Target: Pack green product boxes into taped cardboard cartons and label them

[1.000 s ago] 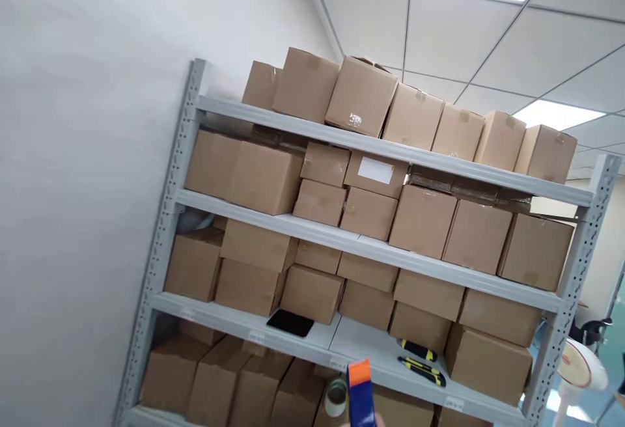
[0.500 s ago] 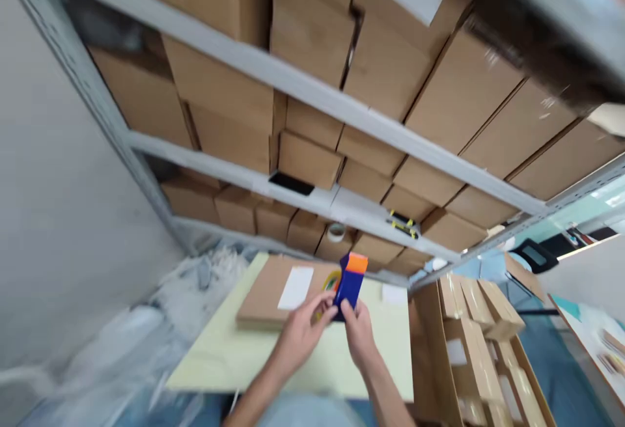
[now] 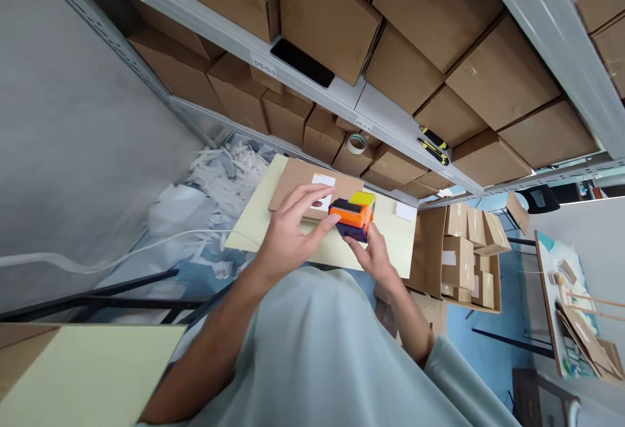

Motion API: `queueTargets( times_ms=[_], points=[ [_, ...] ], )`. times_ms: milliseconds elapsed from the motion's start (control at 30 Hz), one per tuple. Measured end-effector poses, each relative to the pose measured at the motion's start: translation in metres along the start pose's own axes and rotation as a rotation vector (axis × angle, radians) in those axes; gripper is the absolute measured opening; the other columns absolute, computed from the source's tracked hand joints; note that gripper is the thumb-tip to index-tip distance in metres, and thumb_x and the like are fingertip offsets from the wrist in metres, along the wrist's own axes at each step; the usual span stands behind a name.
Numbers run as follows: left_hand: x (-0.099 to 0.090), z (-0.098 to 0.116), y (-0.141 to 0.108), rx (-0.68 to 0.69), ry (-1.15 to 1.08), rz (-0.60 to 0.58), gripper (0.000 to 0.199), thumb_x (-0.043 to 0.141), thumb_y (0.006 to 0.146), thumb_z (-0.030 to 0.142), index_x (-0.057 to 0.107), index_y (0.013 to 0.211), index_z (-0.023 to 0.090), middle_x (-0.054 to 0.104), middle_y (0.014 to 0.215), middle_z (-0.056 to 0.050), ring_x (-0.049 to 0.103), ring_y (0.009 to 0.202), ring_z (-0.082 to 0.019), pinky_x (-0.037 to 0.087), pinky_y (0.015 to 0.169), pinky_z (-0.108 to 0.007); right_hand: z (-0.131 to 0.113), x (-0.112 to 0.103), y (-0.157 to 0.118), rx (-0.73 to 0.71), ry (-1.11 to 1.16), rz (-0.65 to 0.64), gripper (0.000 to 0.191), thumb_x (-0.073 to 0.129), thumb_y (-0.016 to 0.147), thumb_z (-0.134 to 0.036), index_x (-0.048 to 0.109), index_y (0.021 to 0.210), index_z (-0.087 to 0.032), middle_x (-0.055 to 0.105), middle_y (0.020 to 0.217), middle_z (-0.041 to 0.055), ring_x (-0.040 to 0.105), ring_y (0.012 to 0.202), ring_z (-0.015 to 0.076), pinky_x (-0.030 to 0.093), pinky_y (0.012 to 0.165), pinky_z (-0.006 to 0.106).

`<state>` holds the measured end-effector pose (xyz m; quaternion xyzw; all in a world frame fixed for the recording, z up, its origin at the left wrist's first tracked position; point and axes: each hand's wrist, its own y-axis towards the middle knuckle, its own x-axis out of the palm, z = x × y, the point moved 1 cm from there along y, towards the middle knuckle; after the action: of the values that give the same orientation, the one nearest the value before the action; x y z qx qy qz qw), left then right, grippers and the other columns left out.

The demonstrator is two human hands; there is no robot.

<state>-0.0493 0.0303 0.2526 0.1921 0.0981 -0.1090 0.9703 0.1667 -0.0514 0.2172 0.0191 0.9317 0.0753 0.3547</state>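
Observation:
A small dark blue and orange box (image 3: 350, 216) with a black strip on its upper side is held over the table. My right hand (image 3: 375, 254) grips it from the lower right. Beside its left end is my left hand (image 3: 295, 225), fingers stretched and spread, with the thumb tip at the box's edge. A yellow piece (image 3: 364, 199) shows just behind the box; I cannot tell whether it is joined to it. Under my left fingers, a flat brown carton (image 3: 293, 183) lies on the pale yellow table (image 3: 390, 245), with a white label (image 3: 323, 183) on it.
Shelves of cardboard boxes (image 3: 327, 17) rise ahead. Yellow-black cutters (image 3: 433, 146), a black slab (image 3: 303, 62) and a tape roll (image 3: 356, 144) are there too. A large open carton (image 3: 427, 251) of smaller boxes stands right. Crumpled white wrapping (image 3: 215, 186) lies left.
The box has tipped from upright to lying sideways. My left hand has spread its fingers and moved off the box's side. The view has tilted down.

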Motion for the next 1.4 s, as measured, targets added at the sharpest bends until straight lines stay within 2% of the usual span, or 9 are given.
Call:
queueTargets(
  times_ms=[167, 300, 433, 633, 767, 900, 1100, 1267, 1400],
  points=[
    [-0.022, -0.003, 0.008, 0.095, 0.039, -0.095, 0.031, 0.064, 0.106, 0.038, 0.076, 0.130, 0.023, 0.075, 0.125, -0.009, 0.070, 0.120, -0.025, 0.060, 0.110, -0.044, -0.002, -0.005, 0.000, -0.183, -0.243, 0.010, 0.022, 0.063, 0.110, -0.037, 0.066, 0.127, -0.022, 0.078, 0.116, 0.0137, 0.072, 0.108, 0.0296, 0.060, 0.099, 0.047],
    [-0.032, -0.005, 0.011, 0.112, 0.046, -0.142, 0.028, 0.062, 0.107, 0.037, 0.079, 0.125, 0.024, 0.078, 0.119, -0.008, 0.072, 0.116, -0.025, 0.060, 0.109, -0.046, -0.007, -0.009, -0.004, -0.251, -0.347, 0.005, 0.014, 0.060, 0.109, -0.026, 0.063, 0.122, -0.022, 0.076, 0.108, 0.0126, 0.069, 0.099, 0.0290, 0.058, 0.093, 0.047],
    [-0.037, -0.007, 0.010, 0.112, 0.027, -0.199, 0.027, 0.062, 0.107, 0.037, 0.081, 0.123, 0.025, 0.080, 0.117, -0.007, 0.073, 0.114, -0.024, 0.061, 0.108, -0.045, -0.013, -0.015, -0.011, -0.273, -0.450, -0.044, 0.015, 0.058, 0.107, -0.019, 0.062, 0.121, -0.020, 0.074, 0.106, 0.0126, 0.067, 0.096, 0.0294, 0.055, 0.091, 0.046],
    [-0.034, -0.006, 0.001, 0.150, 0.032, -0.362, 0.031, 0.055, 0.111, 0.037, 0.081, 0.124, 0.027, 0.080, 0.117, -0.008, 0.072, 0.114, -0.026, 0.061, 0.106, -0.048, -0.013, -0.031, -0.025, -0.293, -0.519, -0.080, 0.017, 0.055, 0.106, -0.015, 0.062, 0.120, -0.021, 0.071, 0.101, 0.0097, 0.065, 0.094, 0.0288, 0.054, 0.090, 0.046],
    [-0.020, 0.000, -0.011, 0.165, 0.065, -0.401, 0.032, 0.051, 0.112, 0.037, 0.082, 0.118, 0.029, 0.080, 0.112, -0.007, 0.071, 0.113, -0.025, 0.061, 0.106, -0.047, -0.009, -0.048, -0.034, -0.328, -0.532, -0.119, 0.017, 0.053, 0.107, -0.013, 0.060, 0.119, -0.022, 0.071, 0.102, 0.0093, 0.065, 0.095, 0.0286, 0.054, 0.092, 0.046],
    [0.000, 0.011, -0.028, 0.205, 0.113, -0.346, 0.026, 0.056, 0.111, 0.032, 0.082, 0.110, 0.030, 0.080, 0.106, -0.005, 0.072, 0.105, -0.023, 0.061, 0.100, -0.042, 0.003, -0.068, -0.041, -0.433, -0.519, -0.138, 0.016, 0.051, 0.106, -0.010, 0.058, 0.112, -0.023, 0.071, 0.098, 0.0086, 0.065, 0.094, 0.0289, 0.055, 0.089, 0.046],
    [0.035, 0.027, -0.051, 0.186, 0.229, -0.231, 0.021, 0.063, 0.109, 0.028, 0.079, 0.122, 0.028, 0.080, 0.117, -0.006, 0.073, 0.108, -0.022, 0.059, 0.099, -0.037, 0.043, -0.089, -0.052, -0.509, -0.488, -0.231, 0.012, 0.052, 0.107, -0.015, 0.059, 0.114, -0.022, 0.074, 0.102, 0.0111, 0.069, 0.098, 0.0301, 0.058, 0.091, 0.049],
    [0.064, 0.029, -0.075, 0.138, 0.234, -0.287, 0.025, 0.056, 0.111, 0.023, 0.080, 0.116, 0.030, 0.082, 0.113, -0.002, 0.073, 0.105, -0.020, 0.057, 0.098, -0.034, 0.079, -0.098, -0.065, -0.529, -0.422, -0.333, 0.012, 0.054, 0.109, -0.017, 0.061, 0.118, -0.022, 0.076, 0.107, 0.0126, 0.072, 0.103, 0.0316, 0.059, 0.094, 0.052],
    [0.082, 0.028, -0.099, 0.087, 0.239, -0.249, 0.024, 0.056, 0.111, 0.022, 0.079, 0.114, 0.028, 0.081, 0.109, -0.002, 0.073, 0.101, -0.019, 0.058, 0.096, -0.035, 0.098, -0.098, -0.074, -0.552, -0.353, -0.391, 0.012, 0.055, 0.110, -0.020, 0.062, 0.119, -0.021, 0.076, 0.111, 0.0147, 0.071, 0.108, 0.0332, 0.060, 0.097, 0.054]
  ],
)
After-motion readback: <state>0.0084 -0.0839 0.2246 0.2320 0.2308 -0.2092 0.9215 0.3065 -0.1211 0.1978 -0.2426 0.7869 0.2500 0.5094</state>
